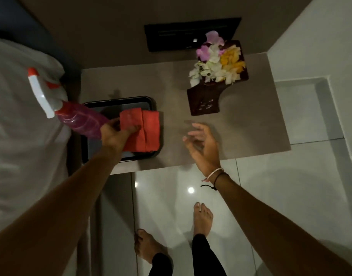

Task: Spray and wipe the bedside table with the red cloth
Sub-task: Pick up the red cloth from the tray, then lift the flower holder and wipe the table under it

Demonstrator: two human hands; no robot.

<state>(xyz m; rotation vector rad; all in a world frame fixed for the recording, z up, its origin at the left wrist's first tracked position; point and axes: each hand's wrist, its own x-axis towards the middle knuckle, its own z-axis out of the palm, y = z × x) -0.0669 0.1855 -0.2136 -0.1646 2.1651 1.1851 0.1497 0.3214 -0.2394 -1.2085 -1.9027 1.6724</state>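
A folded red cloth lies on a black tray at the left of the brown bedside table. My left hand is on the cloth's left edge, fingers over it and thumb behind, gripping it. A pink spray bottle with a white and red nozzle lies slanted from the tray onto the bed, its base hidden behind my left hand. I cannot tell whether the hand touches the bottle. My right hand hovers open over the table's front edge, holding nothing.
A dark wooden holder with white, pink and yellow flowers stands at the back right of the table. A black wall panel is behind it. White bedding fills the left. My bare feet stand on glossy white tiles.
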